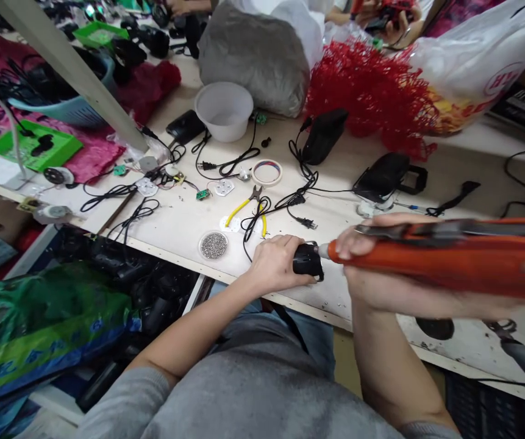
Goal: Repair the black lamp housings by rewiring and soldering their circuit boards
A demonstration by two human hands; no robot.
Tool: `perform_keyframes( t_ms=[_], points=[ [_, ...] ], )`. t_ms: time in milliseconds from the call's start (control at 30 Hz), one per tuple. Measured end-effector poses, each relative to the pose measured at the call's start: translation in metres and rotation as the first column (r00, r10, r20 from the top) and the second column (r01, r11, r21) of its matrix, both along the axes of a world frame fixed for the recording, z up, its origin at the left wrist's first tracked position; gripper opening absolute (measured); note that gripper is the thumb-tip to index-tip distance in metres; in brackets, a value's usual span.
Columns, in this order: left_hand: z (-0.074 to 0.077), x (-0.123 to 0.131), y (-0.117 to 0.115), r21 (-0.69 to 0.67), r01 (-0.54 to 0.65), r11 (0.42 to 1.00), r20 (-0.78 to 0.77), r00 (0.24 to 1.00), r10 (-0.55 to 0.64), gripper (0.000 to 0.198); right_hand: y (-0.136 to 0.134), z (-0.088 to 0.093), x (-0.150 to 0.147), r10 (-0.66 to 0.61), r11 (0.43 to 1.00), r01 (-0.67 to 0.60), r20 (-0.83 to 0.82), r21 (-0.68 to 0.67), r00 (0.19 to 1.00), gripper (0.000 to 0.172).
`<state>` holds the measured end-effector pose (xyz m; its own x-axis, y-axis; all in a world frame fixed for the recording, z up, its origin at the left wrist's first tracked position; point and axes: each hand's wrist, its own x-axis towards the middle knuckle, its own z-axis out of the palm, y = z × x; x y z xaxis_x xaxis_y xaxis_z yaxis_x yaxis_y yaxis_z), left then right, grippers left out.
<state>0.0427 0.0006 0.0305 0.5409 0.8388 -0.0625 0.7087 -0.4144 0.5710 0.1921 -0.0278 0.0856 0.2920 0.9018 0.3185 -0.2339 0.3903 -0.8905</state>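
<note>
My left hand [277,263] is closed around a small black plastic housing [308,261] near the table's front edge. An orange electric screwdriver [449,253] is gripped in my right hand [358,256], its tip pointing left and meeting the right end of the housing. A black cord seems to run from behind my left hand. Just left of that hand stands a round dish of small metal screws [213,245]. Beyond it lie yellow-handled cutters [249,207], partly under a coiled black cord, and a roll of tape [266,173].
A white bowl [224,113], red netting [367,91] and a large grey bag [253,58] stand at the back. Black housings [381,177] with cords lie to the right. A slanting post [70,67] crosses the left side. Another person's hands [399,27] show at the top right.
</note>
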Motion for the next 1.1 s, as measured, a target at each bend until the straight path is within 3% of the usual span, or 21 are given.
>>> perform_keyframes(
  t_ms=[67, 133, 500, 800, 933, 1100],
  points=[
    [0.003, 0.000, 0.000, -0.011, 0.000, 1.000, -0.010, 1.000, 0.000, 0.070, 0.012, -0.007, -0.004, -0.042, 0.994, 0.042, -0.001, 0.105, 0.999, 0.078],
    [0.005, 0.000, -0.001, -0.007, 0.002, 1.000, -0.013, 1.000, -0.002, 0.072, 0.021, -0.014, -0.007, -0.038, 0.990, 0.038, 0.003, 0.135, 0.999, 0.079],
    [0.002, 0.001, 0.000, -0.003, -0.017, 1.000, -0.052, 0.998, 0.017, 0.067, 0.034, -0.021, -0.036, -0.082, 0.996, 0.088, -0.143, 0.032, 0.986, 0.068],
    [0.001, -0.001, 0.002, -0.003, 0.001, 1.000, -0.045, 0.999, -0.001, 0.067, 0.038, -0.033, -0.027, -0.044, 0.998, 0.053, -0.191, 0.039, 0.981, 0.070],
    [0.001, -0.001, 0.001, 0.016, 0.024, 1.000, -0.001, 1.000, -0.024, 0.066, 0.033, -0.026, -0.026, -0.044, 0.996, 0.061, -0.231, 0.067, 0.972, 0.076],
    [0.004, -0.004, -0.001, 0.073, 0.044, 0.996, 0.030, 0.998, -0.046, 0.064, 0.016, -0.003, -0.015, -0.059, 0.975, 0.098, -0.192, 0.200, 0.980, 0.081]
  ],
)
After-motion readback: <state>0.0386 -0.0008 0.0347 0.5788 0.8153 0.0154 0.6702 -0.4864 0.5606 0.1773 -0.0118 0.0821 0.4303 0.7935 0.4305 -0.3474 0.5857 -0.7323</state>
